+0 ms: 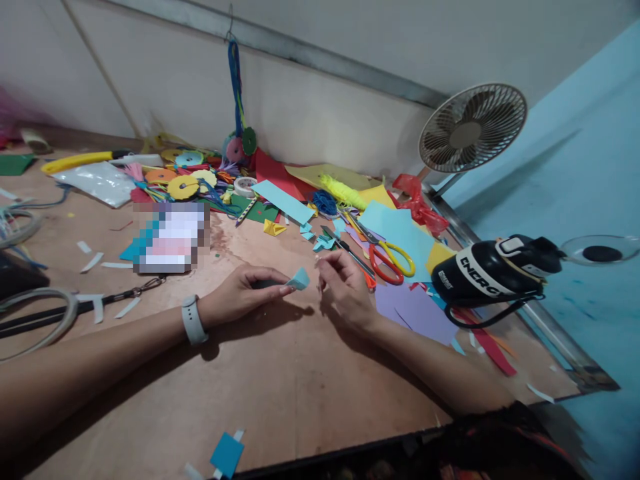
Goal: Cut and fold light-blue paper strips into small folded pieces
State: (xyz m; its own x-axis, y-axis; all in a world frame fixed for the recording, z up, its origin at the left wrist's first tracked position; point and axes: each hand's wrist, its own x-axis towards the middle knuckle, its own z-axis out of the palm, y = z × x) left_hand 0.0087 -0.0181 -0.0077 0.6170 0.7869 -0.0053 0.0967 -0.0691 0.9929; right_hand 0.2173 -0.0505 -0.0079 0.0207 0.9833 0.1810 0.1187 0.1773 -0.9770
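Observation:
Between the thumb and fingers of my left hand point(255, 290) is a small light-blue piece of paper point(300, 279), which looks folded. My right hand point(345, 287) is just to the right of it, apart from the paper, with its thumb and fingertips pinched together. Whatever those fingertips hold, if anything, is too small to make out. Beyond my right hand lie a craft knife point(353, 252), scissors point(393, 262) with red and yellow handles, and light-blue paper scraps point(307, 231). A folded yellow paper piece point(274, 228) sits farther back.
Purple sheets point(417, 312) and a black bottle point(490, 270) stand or lie on the right, near a fan point(465, 133). A blurred-out phone point(173, 239) is at left. Colourful paper discs point(183, 187) and yarn crowd the back. A blue square point(227, 455) lies at the front edge.

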